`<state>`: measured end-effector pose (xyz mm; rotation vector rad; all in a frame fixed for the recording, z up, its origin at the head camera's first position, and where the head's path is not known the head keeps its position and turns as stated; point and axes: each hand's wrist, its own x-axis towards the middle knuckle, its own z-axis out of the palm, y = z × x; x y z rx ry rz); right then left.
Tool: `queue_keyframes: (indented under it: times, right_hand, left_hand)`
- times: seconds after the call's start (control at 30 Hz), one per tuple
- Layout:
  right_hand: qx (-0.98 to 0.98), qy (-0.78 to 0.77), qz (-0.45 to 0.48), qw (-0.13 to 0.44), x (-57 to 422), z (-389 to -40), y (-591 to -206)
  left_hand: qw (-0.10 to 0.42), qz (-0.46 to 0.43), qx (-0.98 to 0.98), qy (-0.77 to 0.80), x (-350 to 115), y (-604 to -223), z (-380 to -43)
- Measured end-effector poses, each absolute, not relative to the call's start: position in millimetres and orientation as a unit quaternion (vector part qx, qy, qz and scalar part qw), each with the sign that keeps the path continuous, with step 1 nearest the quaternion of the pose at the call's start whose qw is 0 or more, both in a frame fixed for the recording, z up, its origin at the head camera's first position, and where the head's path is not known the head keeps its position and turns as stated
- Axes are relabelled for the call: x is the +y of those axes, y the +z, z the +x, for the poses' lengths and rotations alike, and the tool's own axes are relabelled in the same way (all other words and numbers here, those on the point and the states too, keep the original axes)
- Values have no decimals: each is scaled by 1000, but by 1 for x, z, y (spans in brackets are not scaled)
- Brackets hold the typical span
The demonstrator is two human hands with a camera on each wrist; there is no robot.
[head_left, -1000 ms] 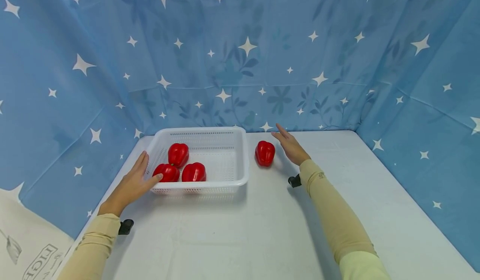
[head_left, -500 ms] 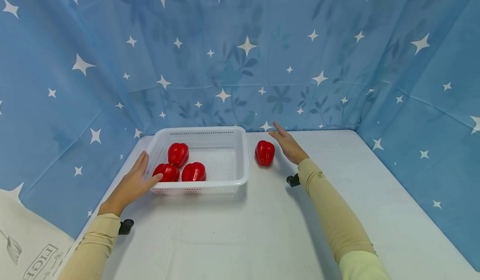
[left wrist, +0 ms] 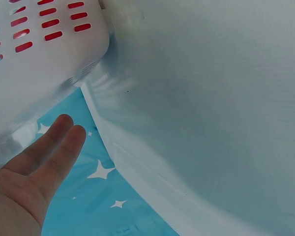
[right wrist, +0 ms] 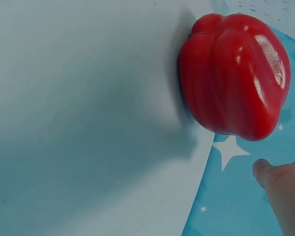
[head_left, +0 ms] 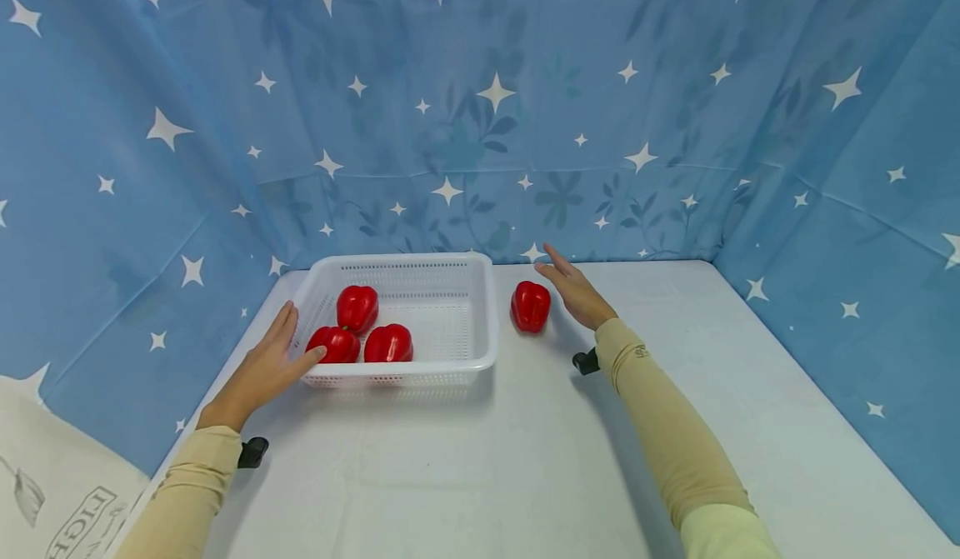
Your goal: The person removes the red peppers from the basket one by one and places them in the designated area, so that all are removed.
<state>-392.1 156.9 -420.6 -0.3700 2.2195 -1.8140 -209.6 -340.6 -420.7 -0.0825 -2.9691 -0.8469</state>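
Note:
A white plastic basket (head_left: 401, 368) stands at the back left of the table with three red bell peppers (head_left: 357, 307) grouped in its left half. At its left front corner is my left hand (head_left: 261, 376), fingers straight along the outer side and thumb reaching over the front rim, overlapping the nearest pepper in the head view. The left wrist view shows two straight fingers (left wrist: 54, 150) beside the basket wall. Another red bell pepper (head_left: 530, 306) lies on the table right of the basket. Just to its right, my right hand (head_left: 579, 294) is held with fingers extended, holding nothing.
The white table (head_left: 420, 476) runs back to a blue curtain (head_left: 465, 126) with white stars, which also hangs along both sides. Pale printed cloth (head_left: 60, 484) shows at the lower left. Each wrist carries a small black camera (head_left: 587, 362).
My right hand has drifted slightly left, a little closer to the loose bell pepper. The left hand, the basket and the peppers have stayed in place.

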Motion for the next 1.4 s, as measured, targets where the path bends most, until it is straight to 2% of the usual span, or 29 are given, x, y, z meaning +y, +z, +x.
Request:
queue_keyframes:
  times: [0.93,1.4]
  right_hand:
    - [784,-591,-150,119,132,-380,-407]
    - [798,-551,-222,103,108,-368,-395]
  left_hand:
    - [27,-25,-960,-278,-338,-421,-210]
    - [30,-23,-961,-273,-340,-422,-210]
